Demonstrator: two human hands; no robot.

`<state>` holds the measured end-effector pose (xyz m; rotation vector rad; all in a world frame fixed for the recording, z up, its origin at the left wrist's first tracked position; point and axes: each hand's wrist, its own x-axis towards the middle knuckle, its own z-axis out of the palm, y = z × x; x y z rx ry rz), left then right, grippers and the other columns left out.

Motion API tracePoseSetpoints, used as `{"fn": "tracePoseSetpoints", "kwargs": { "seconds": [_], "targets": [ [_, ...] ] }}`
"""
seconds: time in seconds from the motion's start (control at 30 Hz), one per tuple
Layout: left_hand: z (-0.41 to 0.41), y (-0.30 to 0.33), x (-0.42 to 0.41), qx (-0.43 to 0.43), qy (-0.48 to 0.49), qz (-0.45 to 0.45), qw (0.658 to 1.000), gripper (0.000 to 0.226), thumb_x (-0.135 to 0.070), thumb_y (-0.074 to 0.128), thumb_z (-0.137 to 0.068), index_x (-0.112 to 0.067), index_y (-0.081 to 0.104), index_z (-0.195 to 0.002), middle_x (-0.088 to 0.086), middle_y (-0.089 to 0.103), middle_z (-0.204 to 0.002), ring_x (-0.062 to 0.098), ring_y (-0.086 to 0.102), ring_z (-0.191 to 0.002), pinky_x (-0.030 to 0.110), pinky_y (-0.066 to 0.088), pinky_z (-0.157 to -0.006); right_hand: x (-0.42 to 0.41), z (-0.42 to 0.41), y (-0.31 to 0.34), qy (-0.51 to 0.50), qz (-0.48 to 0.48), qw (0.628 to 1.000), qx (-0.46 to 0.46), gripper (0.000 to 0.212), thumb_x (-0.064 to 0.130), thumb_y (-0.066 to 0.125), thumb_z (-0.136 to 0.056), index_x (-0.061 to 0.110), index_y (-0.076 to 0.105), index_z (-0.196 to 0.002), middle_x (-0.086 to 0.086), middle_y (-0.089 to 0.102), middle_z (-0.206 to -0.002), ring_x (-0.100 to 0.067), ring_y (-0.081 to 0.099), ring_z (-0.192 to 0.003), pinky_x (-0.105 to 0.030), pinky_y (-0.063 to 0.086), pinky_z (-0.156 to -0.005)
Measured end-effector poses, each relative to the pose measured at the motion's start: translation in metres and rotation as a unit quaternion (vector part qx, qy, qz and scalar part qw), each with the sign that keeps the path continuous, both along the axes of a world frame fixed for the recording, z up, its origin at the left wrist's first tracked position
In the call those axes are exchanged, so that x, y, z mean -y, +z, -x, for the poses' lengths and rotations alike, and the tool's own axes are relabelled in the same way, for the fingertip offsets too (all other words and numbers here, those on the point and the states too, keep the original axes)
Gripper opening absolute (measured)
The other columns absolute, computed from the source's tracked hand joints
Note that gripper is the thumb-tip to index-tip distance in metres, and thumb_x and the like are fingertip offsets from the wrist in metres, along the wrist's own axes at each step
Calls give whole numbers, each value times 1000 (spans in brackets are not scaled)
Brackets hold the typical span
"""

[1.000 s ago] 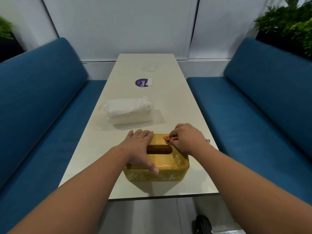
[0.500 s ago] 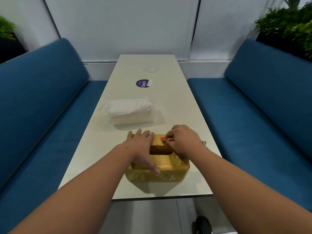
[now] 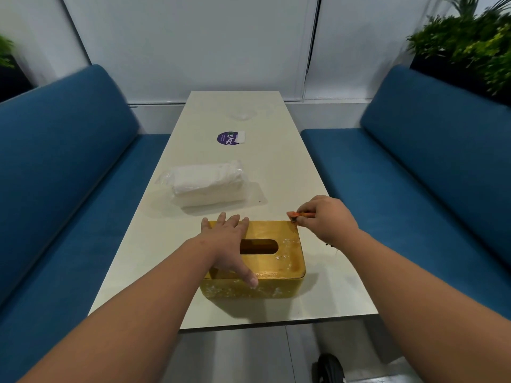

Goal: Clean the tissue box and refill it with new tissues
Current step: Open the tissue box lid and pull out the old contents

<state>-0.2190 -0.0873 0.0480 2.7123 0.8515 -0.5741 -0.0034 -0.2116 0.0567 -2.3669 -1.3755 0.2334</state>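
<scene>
The right hand (image 3: 323,219) has slid from beside the slot out to the far right corner of the box (image 3: 257,272), pinching a small orange scraper (image 3: 293,216), while the left hand (image 3: 226,244) stays spread flat on the lid. This looks like the cleaning step, with white flecks left on the glossy yellow box at the near table (image 3: 290,167) edge. Beyond it, the soft plastic-wrapped tissues (image 3: 207,183) wait unopened for refilling.

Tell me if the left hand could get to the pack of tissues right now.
Probably yes: the left hand rests flat on the tissue box, and only bare table lies between it and the pack of tissues.
</scene>
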Motion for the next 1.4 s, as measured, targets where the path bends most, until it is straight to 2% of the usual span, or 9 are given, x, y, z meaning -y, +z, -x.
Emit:
{"fn": "tracePoseSetpoints", "kwargs": {
  "seconds": [0.17,0.23,0.33,0.5,0.77,0.87,1.0,1.13,1.4],
  "targets": [
    [-1,0,0,-4,0,-1,1000,146,-85,69,-44,-27,-10,-153,0,-8,-162,30,-17,-146,63,-6,-114,-7,16,-14,41,1,999,-4,27,40,65,-89,27,73,-111,7,61,-105,-13,55,-96,-31,53,-78],
    [-1,0,0,-4,-1,-1,1000,146,-85,69,-45,-27,-11,-153,0,-9,-162,29,-17,-146,63,-6,-114,-3,11,-16,29,-3,1000,-11,26,39,65,-90,26,72,-111,6,61,-106,-11,53,-93,-30,52,-78],
    [0,1,1,-1,-1,-1,1000,145,-84,69,-46,-26,-11,-153,0,-9,-162,30,-17,-146,62,-7,-114,2,1,-15,18,4,1000,13,27,40,64,-91,26,72,-112,6,61,-107,-11,52,-89,-28,52,-69],
    [0,1,0,2,2,3,1000,146,-84,69,-45,-26,-11,-152,-1,-10,-162,29,-18,-146,62,-8,-114,1,3,-18,18,-16,999,31,25,37,62,-92,27,71,-113,9,60,-108,-10,51,-95,-34,54,-78],
    [-5,11,4,-19,-22,-24,999,145,-83,69,-47,-24,-11,-153,0,-8,-162,29,-14,-147,62,-5,-115,2,12,-13,34,-38,997,59,26,40,59,-93,30,70,-114,11,60,-112,-10,49,-101,-35,54,-79],
    [-13,14,11,16,-49,-25,998,144,-83,69,-48,-22,-8,-153,-3,-9,-162,26,-14,-147,56,-5,-117,-1,14,-8,19,-61,998,18,26,38,61,-92,26,71,-113,9,61,-109,-11,52,-98,-32,54,-79],
    [-16,4,15,57,-47,-11,997,135,-83,66,-53,-23,-1,-154,-4,-2,-162,23,-8,-148,50,-6,-118,-5,19,-12,36,-24,999,-6,27,39,63,-90,27,71,-113,9,60,-106,-12,54,-96,-30,52,-80],
    [-8,-12,12,95,-34,-8,995,133,-85,64,-53,-27,-1,-154,-8,-3,-162,16,-11,-147,46,-11,-118,9,18,-16,29,-6,999,-24,28,38,65,-90,25,71,-113,8,60,-106,-11,53,-94,-27,50,-79],
    [-7,-14,12,105,-30,-8,994,133,-85,63,-53,-28,-2,-153,-9,-4,-162,15,-11,-147,45,-12,-118,13,17,-12,33,-1,999,10,29,39,62,-92,26,70,-116,7,59,-108,-9,49,-92,-28,51,-78]
  ]
}}
